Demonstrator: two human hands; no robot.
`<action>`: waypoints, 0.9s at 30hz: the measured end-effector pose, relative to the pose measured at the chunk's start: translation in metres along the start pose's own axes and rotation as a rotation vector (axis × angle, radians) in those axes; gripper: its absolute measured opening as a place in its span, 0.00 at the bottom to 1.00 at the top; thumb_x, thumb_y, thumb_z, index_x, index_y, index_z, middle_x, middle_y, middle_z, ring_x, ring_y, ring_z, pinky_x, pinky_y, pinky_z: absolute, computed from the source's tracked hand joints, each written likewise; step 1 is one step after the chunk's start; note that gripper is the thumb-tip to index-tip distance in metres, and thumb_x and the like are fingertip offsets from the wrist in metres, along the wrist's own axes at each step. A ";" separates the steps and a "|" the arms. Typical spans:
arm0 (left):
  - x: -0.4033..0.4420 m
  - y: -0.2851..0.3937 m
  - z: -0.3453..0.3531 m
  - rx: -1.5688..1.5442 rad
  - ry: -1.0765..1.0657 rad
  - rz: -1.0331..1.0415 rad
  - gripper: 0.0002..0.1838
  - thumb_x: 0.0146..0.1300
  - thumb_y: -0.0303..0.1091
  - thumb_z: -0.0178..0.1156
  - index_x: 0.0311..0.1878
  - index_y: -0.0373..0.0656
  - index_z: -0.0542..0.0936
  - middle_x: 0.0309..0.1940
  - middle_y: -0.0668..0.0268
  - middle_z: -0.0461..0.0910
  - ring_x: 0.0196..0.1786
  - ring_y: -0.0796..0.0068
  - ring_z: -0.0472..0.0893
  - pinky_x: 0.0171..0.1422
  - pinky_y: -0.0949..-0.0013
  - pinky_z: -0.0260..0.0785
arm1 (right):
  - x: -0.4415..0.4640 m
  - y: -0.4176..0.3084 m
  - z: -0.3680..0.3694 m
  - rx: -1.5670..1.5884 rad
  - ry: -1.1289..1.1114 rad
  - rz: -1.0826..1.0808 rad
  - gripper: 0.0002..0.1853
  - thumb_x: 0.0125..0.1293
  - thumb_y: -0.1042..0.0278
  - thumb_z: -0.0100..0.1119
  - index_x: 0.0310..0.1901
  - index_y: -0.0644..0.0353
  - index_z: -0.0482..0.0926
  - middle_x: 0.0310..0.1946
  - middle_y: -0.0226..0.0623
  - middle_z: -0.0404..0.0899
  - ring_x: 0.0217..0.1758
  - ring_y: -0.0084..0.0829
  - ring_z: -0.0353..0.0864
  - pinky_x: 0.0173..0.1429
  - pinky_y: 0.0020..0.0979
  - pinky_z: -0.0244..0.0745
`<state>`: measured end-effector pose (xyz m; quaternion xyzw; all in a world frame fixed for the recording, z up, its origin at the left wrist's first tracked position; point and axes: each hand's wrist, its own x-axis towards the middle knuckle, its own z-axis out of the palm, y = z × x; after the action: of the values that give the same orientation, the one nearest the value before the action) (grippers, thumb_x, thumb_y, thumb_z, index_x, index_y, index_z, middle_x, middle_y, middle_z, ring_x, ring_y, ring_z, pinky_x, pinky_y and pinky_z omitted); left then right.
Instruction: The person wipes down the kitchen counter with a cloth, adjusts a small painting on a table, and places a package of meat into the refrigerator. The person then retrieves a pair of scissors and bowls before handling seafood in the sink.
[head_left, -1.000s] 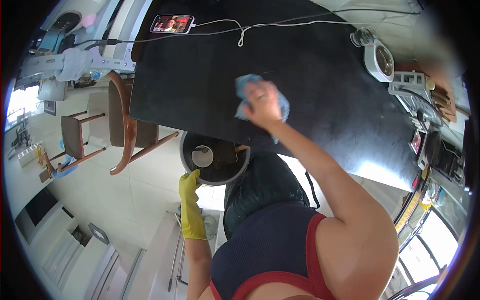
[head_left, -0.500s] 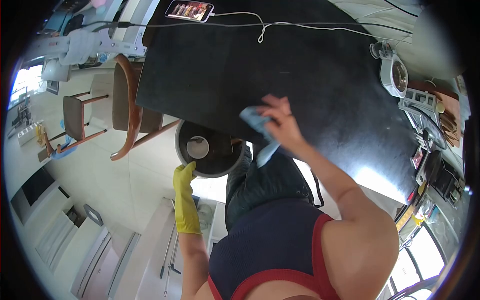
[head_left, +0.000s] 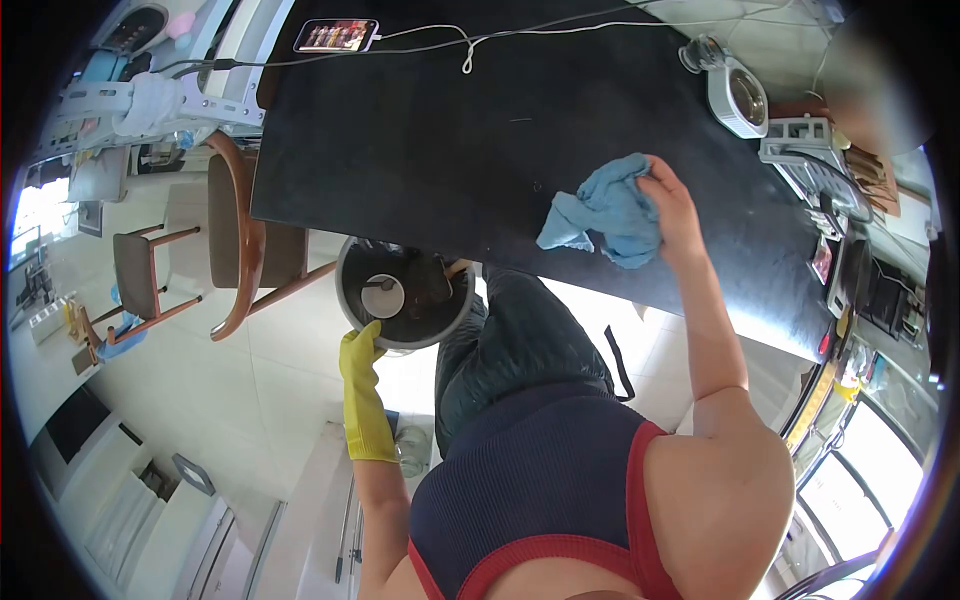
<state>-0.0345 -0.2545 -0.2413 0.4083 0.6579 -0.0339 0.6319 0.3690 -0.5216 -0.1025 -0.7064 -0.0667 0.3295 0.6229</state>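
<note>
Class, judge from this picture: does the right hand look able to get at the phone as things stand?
Probably not without leaning: the phone lies far left on the table, the right hand holds the blue cloth, and a dark cable crosses just below the phone in view.

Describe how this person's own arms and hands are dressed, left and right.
The left hand wears a plain yellow glove with a long cuff reaching up the forearm. The right hand has no glove. No sleeves cover the arms: the ribbed navy top is sleeveless, with red edging.
</note>
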 end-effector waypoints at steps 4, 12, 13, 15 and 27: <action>-0.003 -0.003 0.000 -0.016 0.028 0.024 0.17 0.56 0.33 0.63 0.39 0.26 0.77 0.31 0.58 0.80 0.31 0.71 0.81 0.39 0.75 0.78 | -0.023 -0.037 -0.022 0.294 -0.007 0.069 0.16 0.67 0.73 0.47 0.55 0.63 0.71 0.45 0.34 0.78 0.49 0.26 0.78 0.55 0.28 0.74; -0.005 -0.007 0.001 0.000 0.029 0.077 0.16 0.56 0.34 0.63 0.38 0.26 0.77 0.30 0.59 0.79 0.30 0.72 0.81 0.36 0.75 0.78 | -0.063 -0.098 -0.021 0.200 -0.366 -0.052 0.28 0.57 0.80 0.47 0.63 0.69 0.65 0.51 0.40 0.76 0.51 0.30 0.79 0.56 0.27 0.74; -0.002 -0.010 -0.001 -0.003 0.011 0.080 0.17 0.56 0.34 0.63 0.38 0.26 0.77 0.29 0.59 0.79 0.29 0.73 0.80 0.35 0.75 0.77 | -0.065 -0.102 -0.023 0.196 -0.450 -0.040 0.29 0.55 0.81 0.47 0.63 0.69 0.64 0.52 0.41 0.75 0.52 0.30 0.78 0.57 0.28 0.73; 0.003 -0.016 -0.004 -0.009 -0.013 0.089 0.17 0.56 0.34 0.63 0.38 0.26 0.77 0.29 0.60 0.79 0.29 0.73 0.80 0.34 0.76 0.77 | -0.062 -0.104 -0.031 0.130 -0.392 -0.008 0.29 0.55 0.81 0.47 0.63 0.70 0.64 0.53 0.41 0.75 0.53 0.29 0.77 0.58 0.27 0.72; -0.006 -0.015 0.005 -0.008 0.022 0.115 0.11 0.58 0.35 0.61 0.28 0.37 0.76 0.20 0.68 0.72 0.22 0.78 0.74 0.31 0.74 0.76 | 0.052 0.011 -0.033 -0.815 0.119 -0.092 0.24 0.59 0.69 0.51 0.59 0.59 0.70 0.45 0.47 0.80 0.46 0.45 0.80 0.54 0.33 0.74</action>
<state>-0.0399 -0.2699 -0.2442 0.4434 0.6404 0.0096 0.6270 0.4241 -0.5248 -0.1322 -0.9093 -0.1870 0.2064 0.3093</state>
